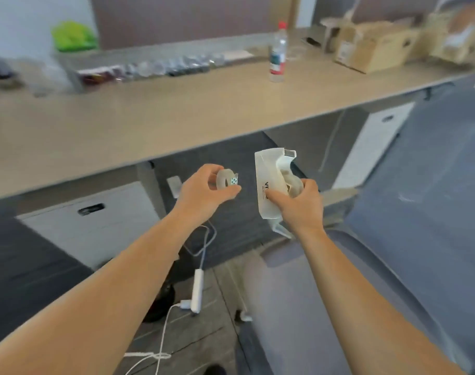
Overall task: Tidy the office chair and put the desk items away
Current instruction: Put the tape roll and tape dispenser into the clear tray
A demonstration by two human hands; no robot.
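My left hand (203,192) grips a small roll of clear tape (225,179) in front of the desk's edge. To its right, my right hand (298,204) holds a white tissue pack (267,180) upright, with a second tape roll (294,185) pressed against it. Both hands hover below the beige desk (149,120) and above the floor. The grey office chair (409,212) stands at the right, its seat under my right forearm.
On the desk stand a plastic bottle with a red cap (278,52), cardboard boxes (374,47) at the back right, a green bag (72,36) and a row of small packets (155,67). White drawer units (95,228) sit under the desk. A white power strip and cables (197,290) lie on the floor.
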